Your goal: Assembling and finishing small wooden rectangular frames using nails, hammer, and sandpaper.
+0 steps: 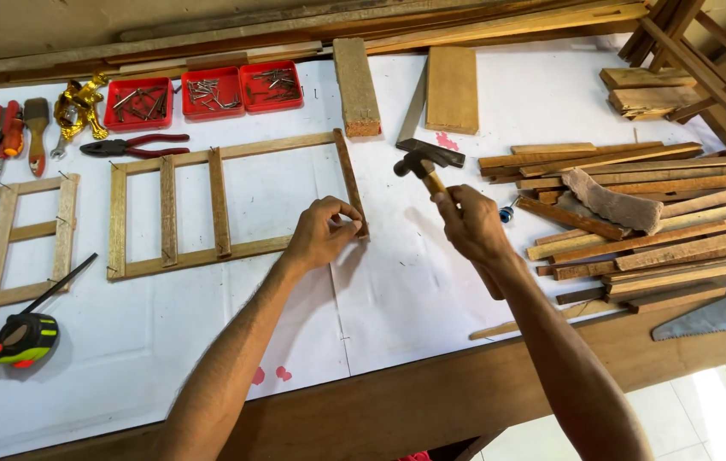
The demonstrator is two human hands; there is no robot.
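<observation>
Left hand (322, 232) pinches lower right corner of wooden frame (231, 205) on bench (397, 290). Right hand (470, 224) grips hammer (424, 162), head raised right of frame. Slat pile (636, 213) further right; red nail trays (205, 92) behind frame.

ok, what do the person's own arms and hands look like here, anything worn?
Both forearms are bare: no sleeves in view, no gloves, no watch or bands at the wrists. The left hand and right hand show no rings that I can make out. Lean, ordinary build.
</observation>
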